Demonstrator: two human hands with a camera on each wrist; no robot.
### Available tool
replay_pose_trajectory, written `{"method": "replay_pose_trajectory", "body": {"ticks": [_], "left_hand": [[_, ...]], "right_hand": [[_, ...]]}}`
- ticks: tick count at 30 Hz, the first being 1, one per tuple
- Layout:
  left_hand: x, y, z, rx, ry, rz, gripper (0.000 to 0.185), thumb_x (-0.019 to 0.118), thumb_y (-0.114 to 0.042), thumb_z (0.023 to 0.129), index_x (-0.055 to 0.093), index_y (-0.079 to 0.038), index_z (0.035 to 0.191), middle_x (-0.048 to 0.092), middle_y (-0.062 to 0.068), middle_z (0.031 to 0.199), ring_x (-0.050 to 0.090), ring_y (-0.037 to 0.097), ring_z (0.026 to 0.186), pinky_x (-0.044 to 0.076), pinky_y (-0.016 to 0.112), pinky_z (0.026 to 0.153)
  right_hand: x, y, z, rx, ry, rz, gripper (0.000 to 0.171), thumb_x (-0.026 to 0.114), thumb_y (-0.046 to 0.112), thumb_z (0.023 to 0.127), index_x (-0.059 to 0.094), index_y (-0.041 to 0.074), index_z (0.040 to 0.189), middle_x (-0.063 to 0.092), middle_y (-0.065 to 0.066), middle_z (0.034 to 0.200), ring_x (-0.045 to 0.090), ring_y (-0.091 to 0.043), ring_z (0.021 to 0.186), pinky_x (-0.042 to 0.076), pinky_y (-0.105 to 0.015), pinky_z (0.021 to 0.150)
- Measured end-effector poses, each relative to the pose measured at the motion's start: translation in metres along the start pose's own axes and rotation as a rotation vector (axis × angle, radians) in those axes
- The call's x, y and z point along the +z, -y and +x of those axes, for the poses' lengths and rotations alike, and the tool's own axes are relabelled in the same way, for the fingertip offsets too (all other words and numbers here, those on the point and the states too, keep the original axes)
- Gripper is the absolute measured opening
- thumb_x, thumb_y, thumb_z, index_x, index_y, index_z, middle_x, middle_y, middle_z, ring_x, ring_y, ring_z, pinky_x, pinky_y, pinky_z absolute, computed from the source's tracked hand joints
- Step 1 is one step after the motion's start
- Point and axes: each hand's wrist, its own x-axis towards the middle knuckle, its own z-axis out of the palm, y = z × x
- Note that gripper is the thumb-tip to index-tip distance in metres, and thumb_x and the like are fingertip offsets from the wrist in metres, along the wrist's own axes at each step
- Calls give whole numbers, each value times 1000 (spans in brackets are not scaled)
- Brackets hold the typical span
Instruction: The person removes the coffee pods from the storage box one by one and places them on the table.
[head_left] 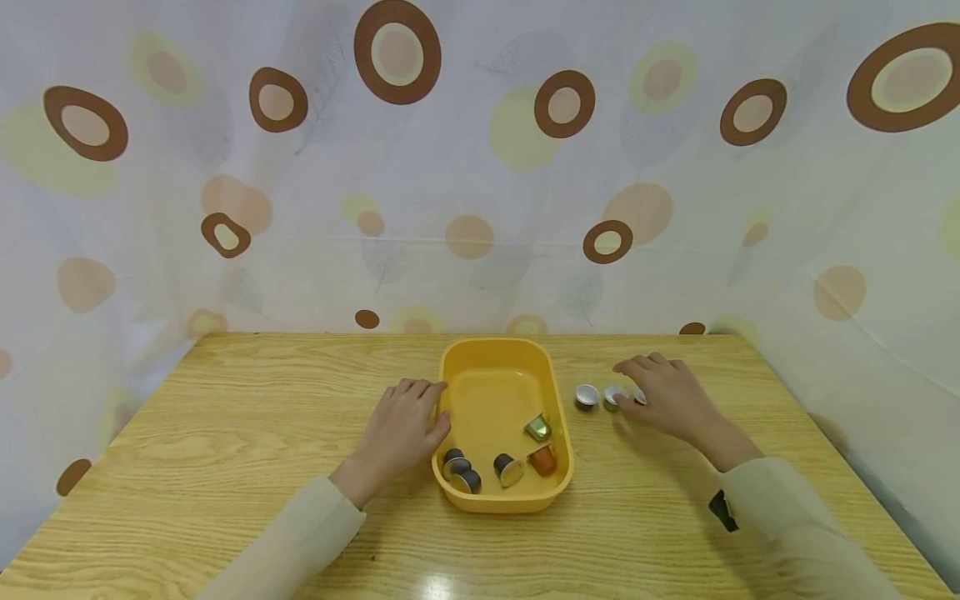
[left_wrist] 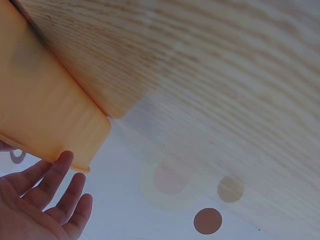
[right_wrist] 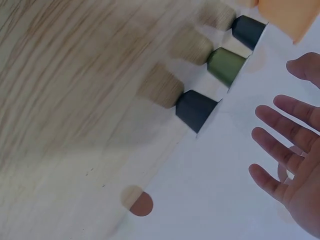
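Observation:
My left hand (head_left: pixel 402 423) is at the left rim of a yellow plastic tray (head_left: pixel 491 400), its fingers loosely bent with fingertips right at the edge. In the left wrist view those fingers (left_wrist: pixel 62 167) overlap the tray's rim. My right hand (head_left: pixel 670 402) hovers over a row of coffee capsules to the right of the tray, fingers spread and nothing held. The row has a dark capsule (right_wrist: pixel 248 32), a green capsule (right_wrist: pixel 226 66) and another dark capsule (right_wrist: pixel 196 111), standing foil lids up. In the head view the right hand partly hides the rightmost one.
Inside the tray's near end lie a green capsule (head_left: pixel 538 427), an orange capsule (head_left: pixel 543 460), and dark capsules (head_left: pixel 467 481), one with a tan lid (head_left: pixel 512 474). The wooden table (head_left: pixel 262 433) meets a patterned cloth (head_left: pixel 465 183) at the back and sides.

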Motion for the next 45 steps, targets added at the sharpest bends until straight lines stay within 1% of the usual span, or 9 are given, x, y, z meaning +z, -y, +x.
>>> {"method": "replay_pose_trajectory", "body": {"ticks": [3, 11, 18, 22, 27, 32, 35, 41, 45], "left_hand": [[-1, 0, 0, 2, 0, 0, 37, 53, -29, 88, 59, -8, 118, 64, 5, 105, 57, 24, 100, 47, 40, 84], [1, 1, 0, 7, -2, 7, 37, 52, -29, 88, 60, -8, 118, 65, 5, 105, 57, 24, 100, 47, 39, 84], [0, 1, 0, 3, 2, -7, 37, 52, -29, 88, 59, -8, 118, 65, 5, 105, 58, 25, 100, 47, 40, 84], [-1, 0, 0, 4, -2, -6, 37, 52, -29, 88, 60, -8, 117, 65, 5, 105, 58, 25, 99, 47, 40, 84], [-1, 0, 0, 10, -8, 2, 36, 52, -28, 88, 60, -8, 117, 65, 5, 104, 58, 24, 99, 47, 39, 83], [1, 1, 0, 9, -15, 14, 36, 53, -29, 88, 60, -8, 117, 65, 5, 104, 58, 25, 98, 47, 39, 83], [1, 1, 0, 7, -14, 13, 36, 53, -29, 88, 60, -8, 116, 65, 5, 104, 57, 25, 98, 47, 39, 82], [0, 0, 0, -3, -4, 7, 37, 54, -29, 88, 60, -8, 117, 65, 5, 105, 57, 25, 100, 47, 40, 83], [0, -1, 0, -8, 2, 0, 36, 54, -29, 88, 60, -8, 117, 64, 5, 105, 57, 25, 100, 46, 40, 84]], "right_hand": [[1, 6, 2, -31, -30, -5, 39, 64, 29, 82, 61, 5, 112, 63, -13, 109, 55, -32, 99, 43, -56, 79], [1, 21, 8, -71, -48, 0, 37, 65, 29, 80, 62, 7, 110, 64, -9, 106, 56, -29, 97, 43, -52, 82], [2, 33, 14, -161, -119, -12, 35, 67, 30, 80, 64, 8, 106, 65, -6, 101, 57, -25, 92, 46, -50, 79], [2, 42, 17, -181, -126, 0, 33, 66, 30, 80, 64, 9, 106, 65, -6, 102, 57, -24, 95, 46, -48, 81], [0, 54, 20, -207, -133, -18, 32, 65, 30, 80, 64, 10, 105, 66, -5, 102, 57, -23, 96, 45, -46, 84], [0, 63, 22, -255, -169, 6, 30, 64, 30, 80, 65, 11, 104, 66, -2, 99, 57, -21, 92, 46, -43, 81], [1, 68, 24, -270, -158, 11, 29, 63, 30, 80, 65, 12, 104, 65, -1, 99, 57, -21, 93, 46, -42, 80], [2, 78, 26, -268, -95, 7, 31, 64, 31, 81, 63, 12, 106, 64, -1, 102, 55, -21, 97, 45, -41, 83], [4, 83, 29, -294, -91, 4, 32, 64, 32, 81, 63, 12, 106, 63, -1, 102, 55, -21, 98, 45, -41, 83]]}}
